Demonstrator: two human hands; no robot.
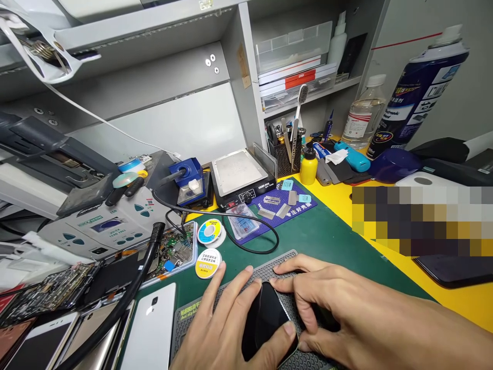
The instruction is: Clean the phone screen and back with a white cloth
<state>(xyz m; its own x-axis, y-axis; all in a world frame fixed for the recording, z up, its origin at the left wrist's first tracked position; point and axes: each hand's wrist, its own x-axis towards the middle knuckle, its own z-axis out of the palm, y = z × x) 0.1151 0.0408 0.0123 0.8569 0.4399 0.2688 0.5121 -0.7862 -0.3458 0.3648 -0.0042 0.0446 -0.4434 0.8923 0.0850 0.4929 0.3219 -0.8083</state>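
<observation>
A phone with a black, glossy front (270, 314) lies on a grey honeycomb-textured mat (287, 259). My left hand (227, 329) spans it from the left, its thumb laid over the phone's lower right part and its index fingertip at the top left edge. The other left fingers stretch out over the mat. From the right, my right hand (331, 308) has its fingertips bent at the phone's top right corner and its thumb at the lower right edge. My left hand covers part of the phone's left side. Behind the right palm, a dark area cannot be made out.
Left of the mat lie a white phone (148, 329) and several other phones. Behind are a solder spool (210, 233), a round tin (208, 264), a tray of circuit boards (175, 254), a looped black cable (278, 241) and a heating plate (242, 172). A dark phone (454, 270) lies right.
</observation>
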